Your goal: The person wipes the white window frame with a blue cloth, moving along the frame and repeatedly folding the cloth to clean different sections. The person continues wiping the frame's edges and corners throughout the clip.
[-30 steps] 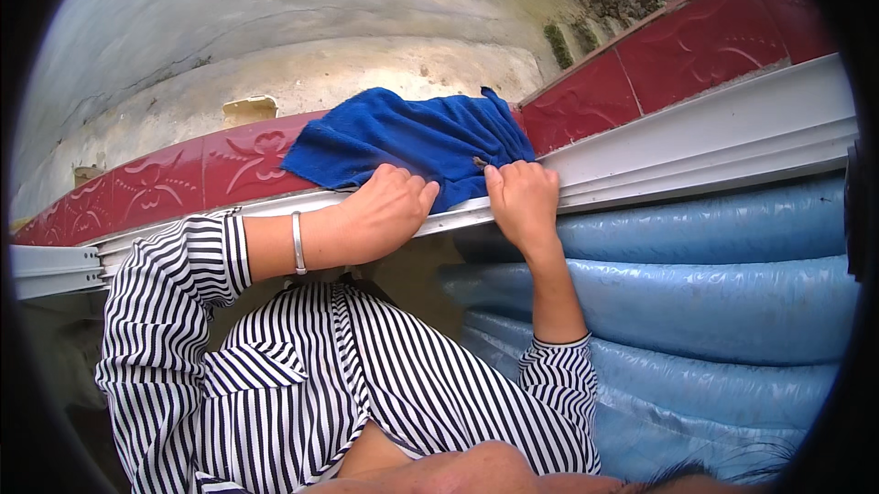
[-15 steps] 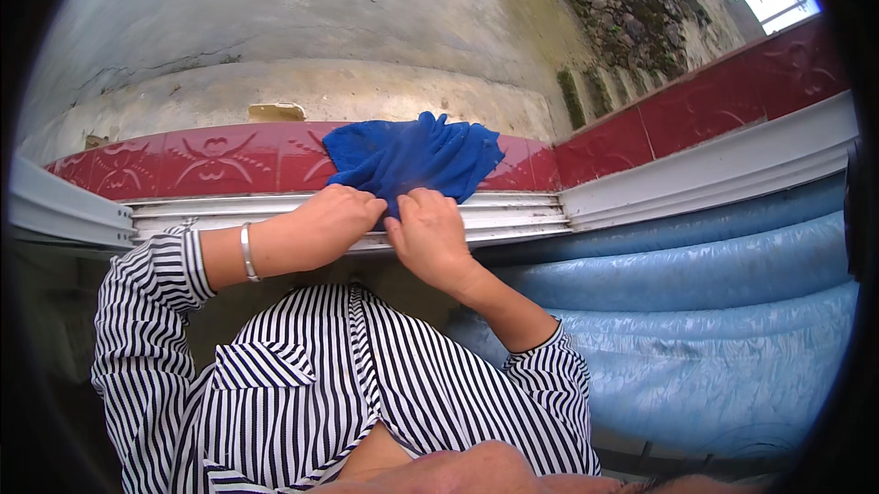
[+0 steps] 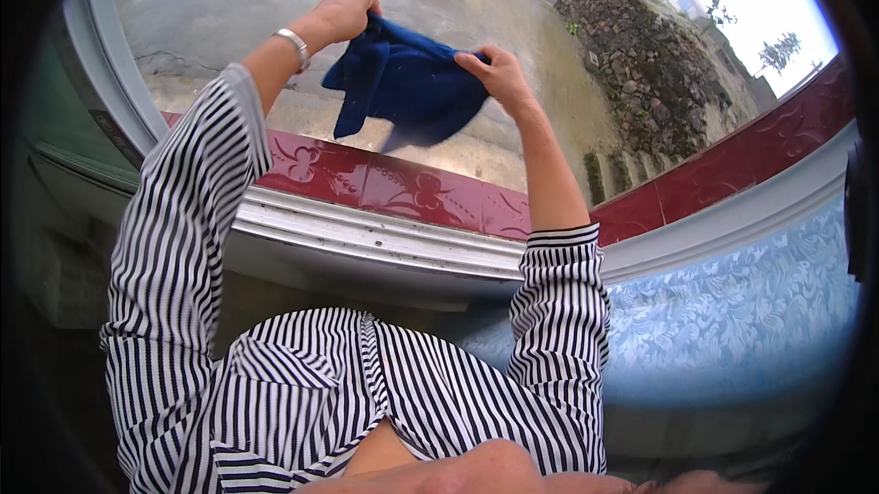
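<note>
A dark blue cloth (image 3: pixel 412 86) hangs stretched between my two hands, out beyond the window sill. My left hand (image 3: pixel 346 13), with a silver bracelet on its wrist, is closed on the cloth's upper left corner. At the upper right corner, my right hand (image 3: pixel 499 77) pinches the edge between thumb and fingers. The cloth's lower edge hangs loose and is a little blurred. Beneath it run the red tiled outer ledge (image 3: pixel 403 187) and the white window track (image 3: pixel 366 236), both apart from the cloth.
A grey window frame (image 3: pixel 114 54) rises at the left. On the right, light blue patterned fabric (image 3: pixel 723 329) lies beside the white frame. Outside are a wet concrete yard (image 3: pixel 229 0), a stone bank (image 3: pixel 641 73) and a building at the top.
Both hands have lifted the cloth off the sill and track and moved it outward. The bunched cloth is now spread between them, and the view has tilted up toward the yard.
</note>
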`<act>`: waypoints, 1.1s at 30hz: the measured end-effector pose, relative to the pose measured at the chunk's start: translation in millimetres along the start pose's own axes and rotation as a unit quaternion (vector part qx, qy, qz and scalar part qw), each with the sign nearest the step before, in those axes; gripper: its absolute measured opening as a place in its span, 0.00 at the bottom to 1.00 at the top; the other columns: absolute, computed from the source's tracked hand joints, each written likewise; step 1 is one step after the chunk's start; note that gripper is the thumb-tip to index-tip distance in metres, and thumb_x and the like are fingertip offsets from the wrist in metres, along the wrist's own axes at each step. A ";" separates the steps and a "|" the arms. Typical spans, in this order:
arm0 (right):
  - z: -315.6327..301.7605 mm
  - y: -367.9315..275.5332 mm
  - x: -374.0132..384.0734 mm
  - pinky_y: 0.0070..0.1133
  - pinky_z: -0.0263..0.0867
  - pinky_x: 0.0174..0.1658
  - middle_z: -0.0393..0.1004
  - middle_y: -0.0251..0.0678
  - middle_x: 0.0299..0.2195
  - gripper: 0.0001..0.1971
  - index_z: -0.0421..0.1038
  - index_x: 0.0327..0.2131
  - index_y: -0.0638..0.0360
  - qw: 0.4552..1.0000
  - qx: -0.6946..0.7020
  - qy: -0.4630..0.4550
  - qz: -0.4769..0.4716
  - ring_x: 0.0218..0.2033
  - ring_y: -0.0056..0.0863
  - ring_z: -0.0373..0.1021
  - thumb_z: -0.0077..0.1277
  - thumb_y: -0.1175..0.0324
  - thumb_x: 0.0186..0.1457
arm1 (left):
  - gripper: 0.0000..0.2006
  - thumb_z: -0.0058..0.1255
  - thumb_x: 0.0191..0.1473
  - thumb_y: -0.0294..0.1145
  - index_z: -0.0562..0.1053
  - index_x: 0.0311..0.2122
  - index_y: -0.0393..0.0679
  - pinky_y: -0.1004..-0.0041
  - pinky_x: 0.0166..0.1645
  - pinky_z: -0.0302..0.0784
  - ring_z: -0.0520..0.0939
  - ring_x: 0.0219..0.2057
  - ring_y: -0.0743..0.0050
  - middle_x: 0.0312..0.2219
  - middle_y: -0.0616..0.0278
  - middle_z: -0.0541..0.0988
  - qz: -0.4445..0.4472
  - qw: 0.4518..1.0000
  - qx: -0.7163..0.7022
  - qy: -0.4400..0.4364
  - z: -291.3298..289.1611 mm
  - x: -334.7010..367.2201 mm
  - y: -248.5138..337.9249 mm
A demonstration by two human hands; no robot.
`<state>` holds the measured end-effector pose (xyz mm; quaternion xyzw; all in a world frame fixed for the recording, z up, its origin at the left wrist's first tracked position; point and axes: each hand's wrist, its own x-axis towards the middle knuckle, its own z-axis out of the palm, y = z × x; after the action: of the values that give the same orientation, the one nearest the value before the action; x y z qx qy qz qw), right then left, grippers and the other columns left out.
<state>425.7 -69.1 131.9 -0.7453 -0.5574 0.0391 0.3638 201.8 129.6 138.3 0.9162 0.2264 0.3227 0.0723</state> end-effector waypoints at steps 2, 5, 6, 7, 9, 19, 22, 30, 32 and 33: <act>-8.8 3.5 14.4 0.23 0.65 0.33 0.75 0.37 0.24 0.22 0.76 0.30 0.63 0.998 0.066 -0.010 -0.018 0.28 0.24 0.69 0.60 0.50 0.47 | 0.13 0.41 0.49 0.21 0.78 0.36 0.40 0.69 0.41 0.75 0.81 0.34 0.61 0.32 0.53 0.81 -0.049 0.993 -0.104 -0.006 -25.5 11.0 -10.3; -27.9 40.7 -2.5 0.27 0.66 0.35 0.76 0.42 0.26 0.15 0.76 0.31 0.59 0.971 -0.230 -0.065 -0.028 0.29 0.36 0.71 0.60 0.58 0.46 | 0.14 0.43 0.49 0.23 0.80 0.35 0.51 0.42 0.57 0.59 0.79 0.43 0.55 0.33 0.58 0.82 -0.012 0.996 0.054 -0.073 -0.4 9.4 2.5; -33.5 32.3 -2.4 0.31 0.66 0.38 0.77 0.43 0.27 0.11 0.77 0.31 0.56 0.980 -0.191 -0.053 0.002 0.31 0.41 0.71 0.60 0.61 0.46 | 0.14 0.44 0.49 0.22 0.80 0.35 0.51 0.38 0.58 0.54 0.79 0.44 0.56 0.34 0.60 0.82 0.004 0.998 0.007 -0.061 -5.6 10.3 10.1; -19.0 6.7 0.5 0.33 0.65 0.41 0.77 0.41 0.28 0.11 0.78 0.32 0.54 0.998 -0.047 -0.047 0.018 0.33 0.40 0.73 0.58 0.60 0.47 | 0.15 0.44 0.49 0.21 0.80 0.36 0.52 0.33 0.59 0.49 0.79 0.44 0.57 0.35 0.61 0.82 -0.007 0.998 -0.013 -0.058 -19.2 4.2 -5.6; -53.6 20.5 -3.9 0.32 0.66 0.41 0.78 0.40 0.29 0.12 0.77 0.34 0.54 0.981 0.170 -0.057 0.073 0.32 0.40 0.72 0.58 0.60 0.47 | 0.15 0.42 0.50 0.21 0.79 0.36 0.52 0.37 0.62 0.47 0.78 0.45 0.62 0.36 0.64 0.81 0.045 0.987 0.074 -0.133 -15.7 17.3 6.4; -2.2 103.0 -31.8 0.20 0.64 0.30 0.73 0.30 0.23 0.08 0.73 0.34 0.62 0.993 0.049 -0.044 0.101 0.26 0.18 0.66 0.54 0.69 0.50 | 0.13 0.45 0.48 0.26 0.80 0.36 0.51 0.46 0.53 0.63 0.79 0.42 0.56 0.34 0.58 0.81 -0.024 0.981 0.038 -0.187 56.0 -11.2 -18.0; 13.7 67.5 -11.4 0.20 0.62 0.28 0.71 0.30 0.23 0.09 0.72 0.34 0.62 0.993 0.080 -0.047 0.077 0.25 0.18 0.65 0.54 0.67 0.55 | 0.12 0.44 0.47 0.26 0.77 0.36 0.43 0.64 0.38 0.75 0.80 0.34 0.50 0.31 0.49 0.80 0.042 0.997 -0.037 -0.059 38.9 -7.1 -40.4; 56.7 -70.2 -61.5 0.20 0.61 0.27 0.70 0.30 0.20 0.08 0.73 0.33 0.61 0.977 0.136 -0.159 -0.034 0.23 0.16 0.63 0.54 0.66 0.56 | 0.08 0.44 0.49 0.22 0.75 0.31 0.42 0.64 0.36 0.74 0.79 0.31 0.53 0.28 0.56 0.78 0.012 0.986 0.060 0.156 -67.0 -115.0 3.6; 79.8 -116.8 -83.5 0.26 0.65 0.33 0.74 0.45 0.26 0.09 0.73 0.37 0.61 0.969 0.128 -0.201 -0.071 0.27 0.31 0.70 0.53 0.67 0.55 | 0.07 0.45 0.49 0.20 0.75 0.29 0.42 0.63 0.36 0.73 0.78 0.31 0.54 0.28 0.57 0.77 -0.017 0.982 0.072 0.176 -76.8 -157.0 11.1; 102.5 -121.6 -91.4 0.30 0.67 0.38 0.75 0.49 0.30 0.10 0.73 0.39 0.60 0.960 0.155 -0.206 -0.108 0.33 0.40 0.73 0.53 0.68 0.54 | 0.06 0.45 0.49 0.19 0.74 0.28 0.42 0.63 0.36 0.73 0.78 0.31 0.55 0.28 0.57 0.77 -0.027 0.982 0.075 0.169 -74.8 -172.9 11.9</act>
<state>246.3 -82.7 96.4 -0.5913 -0.6843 0.2380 0.3542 40.4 38.2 103.5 0.8446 0.2841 0.4530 -0.0274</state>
